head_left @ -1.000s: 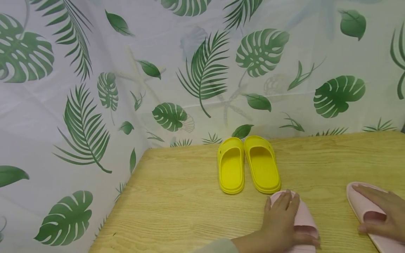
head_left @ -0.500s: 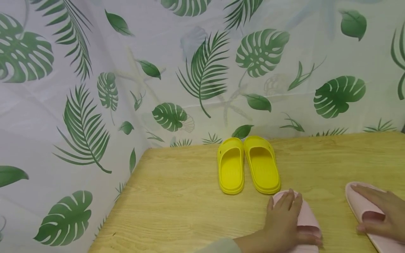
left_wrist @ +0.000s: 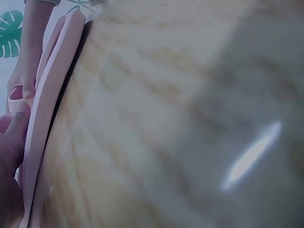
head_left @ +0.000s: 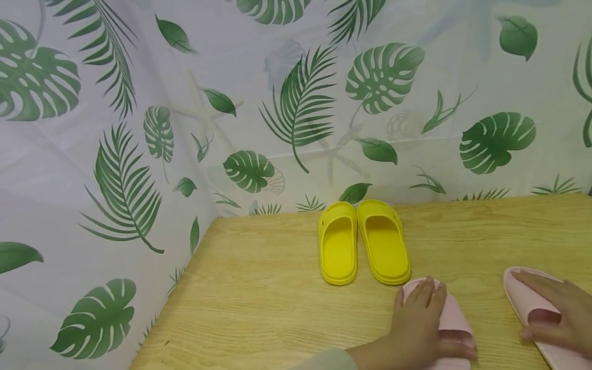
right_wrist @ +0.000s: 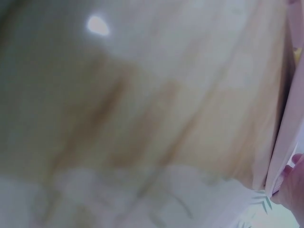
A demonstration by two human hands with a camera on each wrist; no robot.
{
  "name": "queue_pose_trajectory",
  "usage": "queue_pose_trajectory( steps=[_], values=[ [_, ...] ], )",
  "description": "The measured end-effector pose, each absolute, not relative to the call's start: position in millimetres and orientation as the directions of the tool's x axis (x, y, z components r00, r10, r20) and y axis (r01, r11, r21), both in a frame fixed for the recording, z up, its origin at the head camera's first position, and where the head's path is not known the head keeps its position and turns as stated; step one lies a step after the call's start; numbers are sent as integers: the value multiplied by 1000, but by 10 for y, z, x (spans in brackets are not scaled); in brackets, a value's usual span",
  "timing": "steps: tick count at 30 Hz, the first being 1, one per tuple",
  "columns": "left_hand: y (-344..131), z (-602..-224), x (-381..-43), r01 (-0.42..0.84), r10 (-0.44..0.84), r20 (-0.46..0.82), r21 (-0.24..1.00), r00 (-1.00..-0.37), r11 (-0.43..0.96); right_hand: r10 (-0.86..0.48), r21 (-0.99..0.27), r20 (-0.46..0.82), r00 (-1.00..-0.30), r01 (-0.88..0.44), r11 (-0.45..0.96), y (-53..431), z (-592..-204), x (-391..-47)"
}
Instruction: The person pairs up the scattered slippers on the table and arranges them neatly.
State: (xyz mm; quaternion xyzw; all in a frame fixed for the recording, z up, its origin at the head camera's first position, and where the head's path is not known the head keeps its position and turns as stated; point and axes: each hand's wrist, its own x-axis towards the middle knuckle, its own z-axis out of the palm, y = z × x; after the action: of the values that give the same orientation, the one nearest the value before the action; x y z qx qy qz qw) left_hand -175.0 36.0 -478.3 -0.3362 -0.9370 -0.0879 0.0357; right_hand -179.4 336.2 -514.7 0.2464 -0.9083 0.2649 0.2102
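Two pink slippers lie apart on the wooden tabletop at the lower right of the head view. My left hand (head_left: 416,329) holds the left pink slipper (head_left: 455,318) from above, its fingers across the toe and its thumb stretched over the foot opening. At the right edge, my right hand (head_left: 566,318) holds the other pink slipper (head_left: 524,295), index finger along the toe and thumb at the near side. Both heels run out of the head view. In the left wrist view a slipper's side (left_wrist: 47,104) shows with the left thumb (left_wrist: 16,128) against it.
A pair of yellow slippers (head_left: 339,257) stands side by side against the wall, just beyond the left pink slipper's toe. The leaf-patterned sheet (head_left: 300,103) covers the back and left sides of the wooden tabletop (head_left: 259,288).
My left hand and its pink slipper have slid a little to the right. The right hand and its slipper have shifted slightly left, narrowing the gap. The yellow slippers stay put.
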Motion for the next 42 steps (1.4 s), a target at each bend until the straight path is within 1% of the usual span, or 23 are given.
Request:
queue_pose_trajectory(
  steps=[9,24,30,38,42],
  values=[
    [426,-4815,-1769,636,614,174,128,-770,761,-343,-354,486,-804,-540,764,3384,-5151,-1810],
    [500,-4835,-1805,618,600,166,99,-783,780,-344,-373,476,-809,-540,754,3362,-5154,-1803],
    [523,-4821,-1822,613,597,146,125,-789,780,-344,-380,483,-805,-547,746,3350,-5144,-1816],
    [546,-4807,-1823,609,588,166,138,-792,781,-357,-357,495,-792,-560,747,3340,-5146,-1825],
    [569,-4805,-1837,603,585,145,153,-798,783,-367,-347,508,-780,-575,741,3340,-5161,-1846]
  ],
)
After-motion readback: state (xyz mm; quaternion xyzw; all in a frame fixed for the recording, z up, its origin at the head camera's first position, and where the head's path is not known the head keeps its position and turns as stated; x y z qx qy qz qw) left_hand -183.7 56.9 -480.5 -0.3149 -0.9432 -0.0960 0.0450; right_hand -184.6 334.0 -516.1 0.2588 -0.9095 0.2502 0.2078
